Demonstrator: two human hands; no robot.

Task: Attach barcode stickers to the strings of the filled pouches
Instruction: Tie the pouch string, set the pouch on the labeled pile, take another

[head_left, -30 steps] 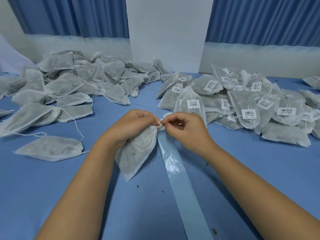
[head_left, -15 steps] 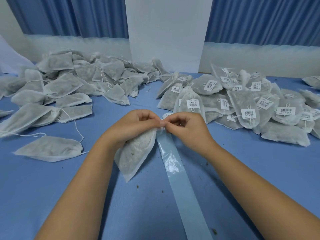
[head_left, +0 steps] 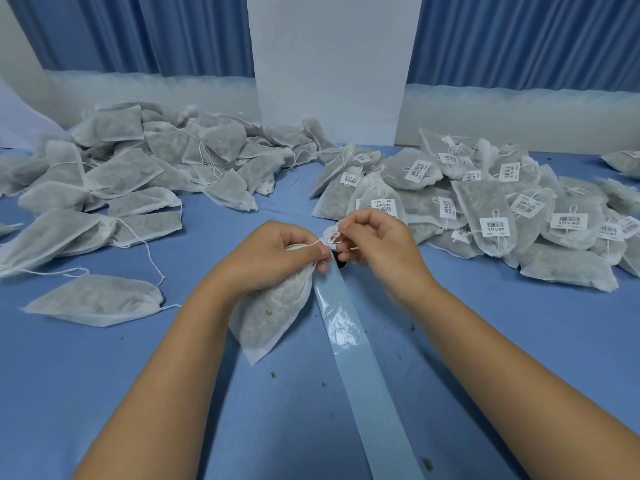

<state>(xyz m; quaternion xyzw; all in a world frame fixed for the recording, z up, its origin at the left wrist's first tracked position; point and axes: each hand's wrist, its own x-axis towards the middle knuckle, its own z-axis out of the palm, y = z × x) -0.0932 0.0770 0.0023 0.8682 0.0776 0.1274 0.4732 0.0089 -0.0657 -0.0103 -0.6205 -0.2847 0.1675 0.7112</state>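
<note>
1. The pouch (head_left: 273, 313) I am working on hangs under my left hand (head_left: 273, 258). Its gathered neck is up inside my curled fingers, and its body slants down to the blue table (head_left: 104, 393), where the lower corner rests just left of the backing strip (head_left: 349, 341).
2. The pouch's string (head_left: 313, 242) comes out of the neck and runs the short way across to my right hand (head_left: 377, 251). The two hands are almost touching at the fingertips.
3. My left fingers are closed around the pouch neck, with the thumb and forefinger nipping the string where it leaves the cloth.
4. My right thumb and forefinger are pinched together on a small white sticker (head_left: 330, 233) at the string's end. The other fingers are curled in loosely and hold nothing. I cannot tell whether the sticker is fully folded over the string.
5. The pouch is white, thin and half see-through, plump with a greenish-grey filling, and bears no label on its face.
6. The pale blue, glossy backing strip runs from under my fingertips towards me.
7. A heap of unlabelled pouches (head_left: 138, 168) lies to the left, and a heap of barcoded pouches (head_left: 502, 209) to the right.
</note>
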